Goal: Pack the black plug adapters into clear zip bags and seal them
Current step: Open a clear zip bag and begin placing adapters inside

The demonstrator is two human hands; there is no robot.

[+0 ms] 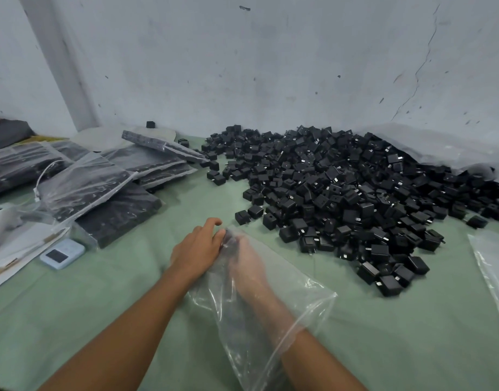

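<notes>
Adapters (pixel 341 193): seat them flat in the bag (pixel 307 294), mid-frame; left hand (pixel 197 249) fingers curl on it, right hand (pixel 248 266) unreadable inside.

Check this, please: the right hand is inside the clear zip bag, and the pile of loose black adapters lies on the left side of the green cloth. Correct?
One error. The head view shows the pile of loose black adapters on the right side of the green cloth, not the left. The right hand is indeed inside the clear zip bag.
</notes>
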